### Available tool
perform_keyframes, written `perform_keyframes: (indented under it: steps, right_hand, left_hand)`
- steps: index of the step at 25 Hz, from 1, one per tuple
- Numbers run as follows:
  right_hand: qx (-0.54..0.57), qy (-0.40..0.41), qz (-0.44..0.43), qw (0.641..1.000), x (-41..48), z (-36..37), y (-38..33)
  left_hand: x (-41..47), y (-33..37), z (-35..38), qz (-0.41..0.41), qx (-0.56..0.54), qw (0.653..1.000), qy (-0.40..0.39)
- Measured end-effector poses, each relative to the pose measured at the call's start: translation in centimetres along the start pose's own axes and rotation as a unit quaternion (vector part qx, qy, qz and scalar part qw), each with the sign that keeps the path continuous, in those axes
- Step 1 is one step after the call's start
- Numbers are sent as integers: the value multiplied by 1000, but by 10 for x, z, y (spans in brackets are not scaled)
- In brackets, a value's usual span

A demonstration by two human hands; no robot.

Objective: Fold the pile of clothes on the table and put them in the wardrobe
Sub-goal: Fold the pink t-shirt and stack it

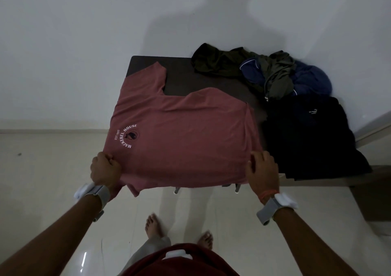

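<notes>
A dusty-pink T-shirt (pixel 179 131) with a round "MACKEREL HOUSE" print lies spread over the left part of the dark table (pixel 179 74), one sleeve pointing to the far edge. My left hand (pixel 105 167) grips the shirt's near left edge. My right hand (pixel 263 169) holds the near right edge, fingers curled over the cloth. A black garment (pixel 313 136) lies flat on the table's right side. Behind it sits a heap of unfolded clothes (pixel 273 74) in dark green, grey and blue.
The table stands against a white wall (pixel 84 42). Its metal legs (pixel 237 187) show under the shirt's hanging hem. My bare feet (pixel 153 226) are on the pale tiled floor. A low ledge (pixel 372 131) runs along the right.
</notes>
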State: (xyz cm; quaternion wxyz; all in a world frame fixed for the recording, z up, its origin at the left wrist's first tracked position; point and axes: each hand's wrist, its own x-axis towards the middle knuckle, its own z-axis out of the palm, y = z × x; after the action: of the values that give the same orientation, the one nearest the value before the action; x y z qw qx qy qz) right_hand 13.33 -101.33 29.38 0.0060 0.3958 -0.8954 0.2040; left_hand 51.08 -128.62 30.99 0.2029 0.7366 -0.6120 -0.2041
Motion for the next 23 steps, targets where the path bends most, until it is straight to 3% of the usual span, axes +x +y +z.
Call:
perform_keyframes:
  steps: [4,9,14,18,23]
  right_hand:
    - [-47,-74,-8,996,-4,10,2]
    - [-87,-152,94,980,-21,13,11]
    - [-45,-134,69,988,-4,11,3]
    - [-50,-144,1,988,6,17,-1]
    - [-19,-130,51,990,27,19,-7]
  left_hand:
    - [-14,13,10,-23,4,999,42]
    - [-19,-5,14,62,28,997,35]
    - [-31,-12,28,156,158,974,-54]
    - [-36,1,36,160,140,974,-80]
    - [-15,18,43,197,139,966,-94]
